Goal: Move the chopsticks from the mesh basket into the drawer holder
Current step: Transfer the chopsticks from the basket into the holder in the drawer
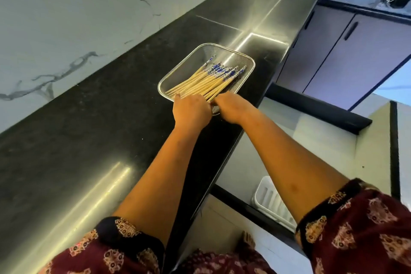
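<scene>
A rectangular metal mesh basket [242, 56] sits on the dark countertop near its front edge. Inside lies a bundle of several wooden chopsticks [206, 81] with blue-and-white patterned tops pointing away from me. My left hand [191, 109] and my right hand [231, 107] meet at the basket's near edge, fingers curled down over the plain tips of the chopsticks. The fingertips themselves are hidden behind the backs of my hands. Below the counter to the right, an open drawer holds a white slotted holder [272, 204].
The black countertop [89, 129] runs along a marble-patterned wall. The open drawer's dark front [320, 109] juts out to the right below the counter. Grey cabinet doors [347, 55] stand further right. A dark tray lies at the far end of the counter.
</scene>
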`<state>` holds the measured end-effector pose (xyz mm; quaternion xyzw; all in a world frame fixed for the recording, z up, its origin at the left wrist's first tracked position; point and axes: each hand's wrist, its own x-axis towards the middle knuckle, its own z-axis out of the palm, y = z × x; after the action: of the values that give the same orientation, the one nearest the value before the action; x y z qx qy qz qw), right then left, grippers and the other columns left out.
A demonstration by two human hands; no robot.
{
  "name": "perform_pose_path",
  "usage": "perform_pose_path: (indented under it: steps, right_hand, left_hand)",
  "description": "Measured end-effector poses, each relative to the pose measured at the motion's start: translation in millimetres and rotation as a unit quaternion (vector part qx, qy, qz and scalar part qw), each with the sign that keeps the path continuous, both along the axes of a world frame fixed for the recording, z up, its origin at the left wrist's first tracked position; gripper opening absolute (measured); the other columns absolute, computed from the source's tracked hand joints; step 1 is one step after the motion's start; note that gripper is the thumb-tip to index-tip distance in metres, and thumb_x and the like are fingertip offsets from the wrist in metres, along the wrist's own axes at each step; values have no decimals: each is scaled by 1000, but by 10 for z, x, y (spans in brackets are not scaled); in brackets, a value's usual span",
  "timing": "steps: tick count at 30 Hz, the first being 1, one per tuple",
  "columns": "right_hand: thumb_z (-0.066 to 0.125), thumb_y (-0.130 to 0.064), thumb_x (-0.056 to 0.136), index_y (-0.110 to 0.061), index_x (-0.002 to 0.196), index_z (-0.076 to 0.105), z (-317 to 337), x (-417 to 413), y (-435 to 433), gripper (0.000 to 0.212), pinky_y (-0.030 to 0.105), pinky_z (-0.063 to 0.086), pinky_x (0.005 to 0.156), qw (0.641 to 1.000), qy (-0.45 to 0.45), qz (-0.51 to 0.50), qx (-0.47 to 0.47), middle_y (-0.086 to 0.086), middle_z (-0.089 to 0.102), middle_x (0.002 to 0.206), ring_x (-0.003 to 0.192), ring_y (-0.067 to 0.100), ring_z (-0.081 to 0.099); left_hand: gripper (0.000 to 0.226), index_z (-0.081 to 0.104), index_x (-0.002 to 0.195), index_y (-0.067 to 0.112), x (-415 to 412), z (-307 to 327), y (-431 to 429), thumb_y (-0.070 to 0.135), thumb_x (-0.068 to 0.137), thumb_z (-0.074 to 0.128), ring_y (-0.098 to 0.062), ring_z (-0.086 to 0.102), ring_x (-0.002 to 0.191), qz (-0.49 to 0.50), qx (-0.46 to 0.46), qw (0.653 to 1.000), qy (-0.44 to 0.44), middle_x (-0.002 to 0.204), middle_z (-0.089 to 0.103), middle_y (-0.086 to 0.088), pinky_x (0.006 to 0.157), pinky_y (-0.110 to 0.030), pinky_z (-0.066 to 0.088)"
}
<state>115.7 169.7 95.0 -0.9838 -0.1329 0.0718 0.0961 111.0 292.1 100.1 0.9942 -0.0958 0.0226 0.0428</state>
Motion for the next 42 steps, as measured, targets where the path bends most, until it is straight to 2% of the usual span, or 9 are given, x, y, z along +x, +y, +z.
perform_pose_path:
  steps: [3,7,11,16,19,27,30,36,42]
  right_hand:
    - [49,1,88,-5,114,64,20,180,5,31,43,50,94,999,14,-24,19,19,64,117,106,34,61]
    - [48,6,89,-7,129,58,99,385,56,43,34,42,102,998,38,-27,34,16,57,132,121,29,54]
    - [54,1,90,-11,131,56,5,538,100,43,36,44,100,999,49,-18,2,17,57,130,118,31,56]
    - [59,-3,86,-9,115,62,-96,649,139,29,38,49,92,999,32,-26,-2,16,63,117,106,31,61]
    - [60,-4,85,-10,111,63,-141,685,129,26,41,51,89,1000,6,-20,0,16,62,114,104,32,61]
    - [54,-15,93,-20,126,57,-186,782,137,34,47,41,97,998,-14,-5,-56,13,51,126,119,35,52]
    - [54,-17,94,-21,122,57,-192,803,139,29,49,34,102,998,-11,-4,-70,10,52,128,122,32,51]
    - [50,-19,95,-19,114,62,-195,835,96,23,47,32,105,996,-16,23,-90,8,60,123,119,29,54]
    - [50,-12,93,-6,102,66,-83,847,17,20,36,47,85,993,-49,69,-77,13,68,107,99,29,64]
  left_hand:
    - [27,65,99,6,107,-18,39,22,93,44,-31,62,93,17,-27,999,19,100,68,-14,92,-41,42]
    - [22,65,107,9,254,-17,110,15,89,54,-27,63,90,43,-86,993,69,103,66,-10,73,-36,52]
    - [22,66,110,12,427,-40,106,17,90,58,-23,63,88,41,-77,992,93,103,66,-7,75,-34,55]
    - [18,66,104,11,593,-108,13,17,88,59,-23,61,81,49,-57,991,108,95,65,-8,73,-36,56]
    - [14,63,99,10,651,-151,-37,19,90,56,-21,54,74,58,-36,990,123,83,57,-6,64,-33,46]
    - [24,62,106,12,774,-151,-67,21,85,66,-20,54,79,54,-37,983,172,86,55,-4,68,-31,45]
    - [28,61,107,12,797,-156,-43,19,82,70,-20,53,81,63,-45,984,161,89,54,-4,69,-31,44]
    - [39,58,111,15,807,-192,-3,26,77,75,-17,51,84,51,-65,980,182,93,54,-2,70,-30,41]
    - [31,60,111,11,845,-234,-38,25,84,67,-18,52,86,21,-140,977,162,105,63,-7,72,-29,39]
